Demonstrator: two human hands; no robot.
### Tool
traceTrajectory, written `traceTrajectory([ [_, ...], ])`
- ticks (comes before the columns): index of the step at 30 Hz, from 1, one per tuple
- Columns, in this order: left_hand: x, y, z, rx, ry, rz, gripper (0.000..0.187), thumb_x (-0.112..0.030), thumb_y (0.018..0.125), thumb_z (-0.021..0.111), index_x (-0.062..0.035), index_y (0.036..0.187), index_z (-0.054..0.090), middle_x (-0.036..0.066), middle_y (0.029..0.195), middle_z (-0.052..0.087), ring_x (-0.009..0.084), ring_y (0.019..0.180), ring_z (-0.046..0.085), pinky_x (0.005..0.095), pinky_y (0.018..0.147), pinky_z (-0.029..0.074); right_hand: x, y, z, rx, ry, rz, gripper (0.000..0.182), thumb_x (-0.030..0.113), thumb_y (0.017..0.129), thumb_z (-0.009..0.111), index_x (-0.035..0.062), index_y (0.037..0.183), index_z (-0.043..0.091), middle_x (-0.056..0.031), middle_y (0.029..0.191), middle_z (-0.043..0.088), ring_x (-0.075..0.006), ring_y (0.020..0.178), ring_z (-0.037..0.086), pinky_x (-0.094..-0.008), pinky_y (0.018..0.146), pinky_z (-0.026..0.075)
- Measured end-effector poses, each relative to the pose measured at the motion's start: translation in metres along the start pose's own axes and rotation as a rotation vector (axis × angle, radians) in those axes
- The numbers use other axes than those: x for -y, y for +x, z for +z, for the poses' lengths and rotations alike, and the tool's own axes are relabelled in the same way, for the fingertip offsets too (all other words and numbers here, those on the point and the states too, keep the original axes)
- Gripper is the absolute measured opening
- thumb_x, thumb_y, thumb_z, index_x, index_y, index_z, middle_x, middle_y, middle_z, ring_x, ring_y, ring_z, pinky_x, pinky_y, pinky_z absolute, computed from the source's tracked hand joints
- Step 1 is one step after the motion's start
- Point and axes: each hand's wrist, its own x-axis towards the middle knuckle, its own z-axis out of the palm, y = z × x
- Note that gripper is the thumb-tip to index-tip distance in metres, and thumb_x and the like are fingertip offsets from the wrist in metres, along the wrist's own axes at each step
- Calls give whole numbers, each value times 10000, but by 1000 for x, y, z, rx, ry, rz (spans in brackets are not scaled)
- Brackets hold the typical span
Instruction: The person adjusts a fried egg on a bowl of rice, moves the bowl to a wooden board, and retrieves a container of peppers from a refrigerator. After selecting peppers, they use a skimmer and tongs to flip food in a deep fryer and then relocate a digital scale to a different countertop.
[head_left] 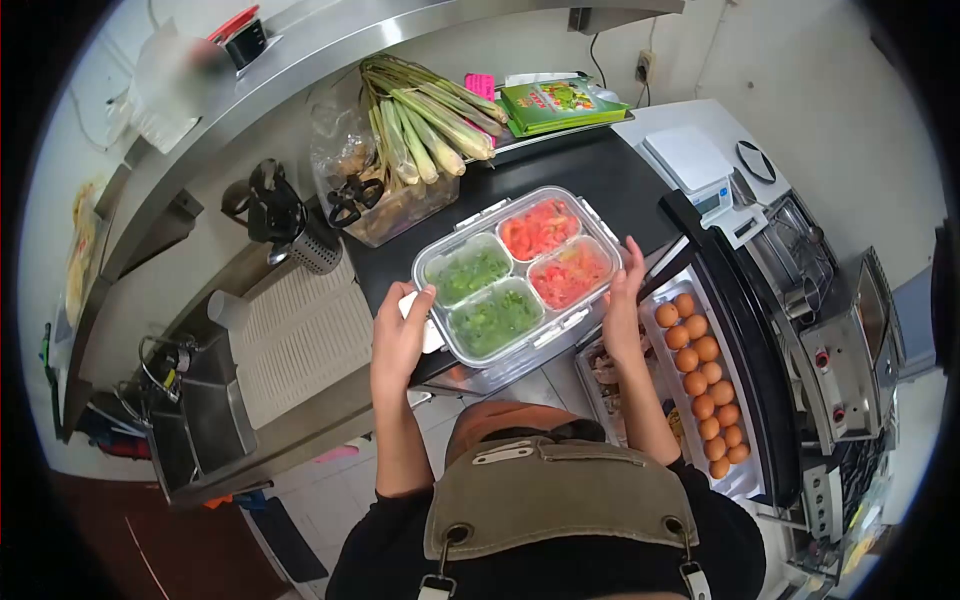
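A clear lidded food container (515, 268) is between my hands, above the dark counter's front edge. Its four compartments show chopped green leaves (495, 318) on the left and diced red pieces, likely tomato, (540, 228) on the right. My left hand (398, 345) grips the left side, thumb on top, beside a white tab or latch (424, 322). My right hand (624, 315) holds the right side, its fingers fairly straight along the edge. The undersides of both hands are hidden.
Several brown eggs (705, 375) sit in a white rack by my right forearm. Behind are lemongrass stalks (430, 125), black-handled scissors (355, 200), a green booklet (555, 105) and a kitchen scale (690, 165). A ribbed drainboard (300, 340) and sink (200, 410) lie left.
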Motion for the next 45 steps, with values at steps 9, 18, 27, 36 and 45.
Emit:
traceTrajectory([
  [9,-66,-31,7,310,649,979,458,-240,694,718,-60,1084,559,140,1246,508,320,1192,454,425,990,349,-15,-38,-6,329,328,181,336,252,940,448,0,771,593,-41,657,580,-92,631,512,-241,616,402],
  [18,-42,-26,26,404,738,1051,446,-266,716,693,-95,1112,580,91,1199,542,262,1140,505,415,962,394,32,-23,-15,280,-38,274,411,260,899,544,32,557,549,16,478,499,-38,467,451,-197,460,348],
  [27,-46,-30,62,270,781,1276,241,-115,716,663,-64,943,600,67,922,570,213,857,591,330,682,485,-10,93,-20,92,-175,-60,334,353,892,516,34,990,512,6,744,541,-96,565,467,-216,505,370],
  [36,-60,-32,55,254,663,1213,135,-152,764,660,-38,774,588,52,739,579,185,597,588,271,501,458,29,85,-12,64,55,118,352,167,828,623,25,1105,458,-57,778,589,-82,653,534,-213,554,410],
  [45,-132,5,21,255,329,977,145,-84,811,623,53,791,578,89,680,580,117,587,579,238,541,443,42,31,13,-90,-208,-371,191,78,834,582,23,1004,512,-19,740,528,-62,656,469,-201,587,391],
])
